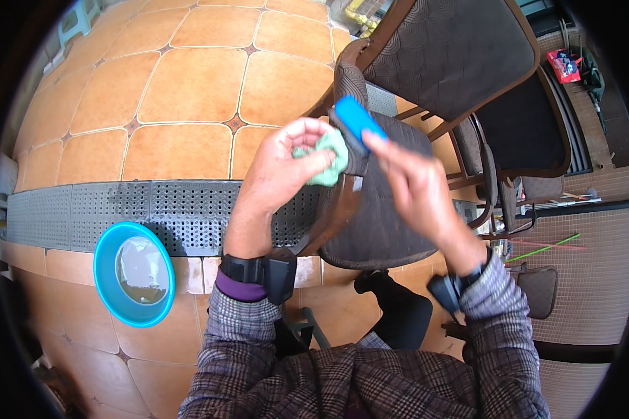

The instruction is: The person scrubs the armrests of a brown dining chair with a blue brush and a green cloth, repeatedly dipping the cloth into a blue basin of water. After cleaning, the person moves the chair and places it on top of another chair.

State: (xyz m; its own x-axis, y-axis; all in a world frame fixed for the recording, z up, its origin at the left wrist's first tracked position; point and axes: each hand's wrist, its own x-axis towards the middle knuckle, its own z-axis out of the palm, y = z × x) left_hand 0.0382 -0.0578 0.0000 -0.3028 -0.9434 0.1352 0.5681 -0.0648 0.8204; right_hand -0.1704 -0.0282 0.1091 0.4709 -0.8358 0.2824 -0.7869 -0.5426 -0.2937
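Observation:
My left hand (293,162) holds a crumpled light-green cloth (327,160) at the padded armrest of a chair. In my right hand (414,183) is a blue brush (354,118), its back turned up and its underside against the armrest's patterned dark fabric (350,84); the hand is slightly blurred. Below my hands lies the chair's dark upholstered seat (382,225), with the brown wooden arm frame (340,214) curving down at its left side. The chair's padded backrest (451,52) rises at the upper right.
A blue plastic basin (102,272) with cloudy water stands at the left, beside a perforated grey drain cover (188,209) set in the orange tile floor. More dark upholstered chairs (524,125) crowd the right side. A pale blue-green stool (76,23) is at the upper left.

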